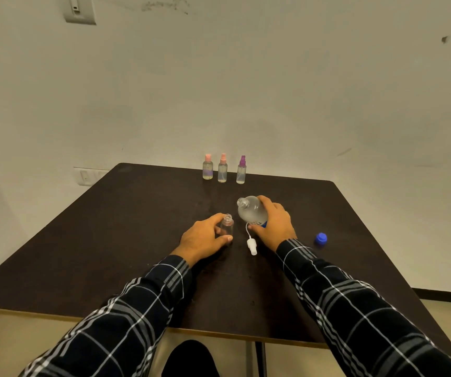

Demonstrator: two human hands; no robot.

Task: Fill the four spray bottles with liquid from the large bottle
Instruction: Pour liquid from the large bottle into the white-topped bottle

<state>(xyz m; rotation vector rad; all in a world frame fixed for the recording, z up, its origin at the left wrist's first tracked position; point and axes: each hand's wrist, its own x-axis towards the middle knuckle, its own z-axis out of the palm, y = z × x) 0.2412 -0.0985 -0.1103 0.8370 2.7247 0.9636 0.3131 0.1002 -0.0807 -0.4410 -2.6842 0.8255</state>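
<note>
The last fill seems in hand: the left hand (pixel 205 238) grips the small clear uncapped spray bottle (pixel 227 227) upright on the dark table (pixel 137 227), and the right hand (pixel 273 221) grips the tilted large clear plastic bottle (pixel 250 210), whose mouth next needs centring over that neck.

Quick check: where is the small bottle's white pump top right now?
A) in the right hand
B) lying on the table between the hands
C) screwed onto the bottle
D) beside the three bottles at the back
B: the white plastic spray pump lies on the dark table between the left hand, holding the open-necked small clear spray bottle, and the right hand, holding the large clear bottle.
</note>
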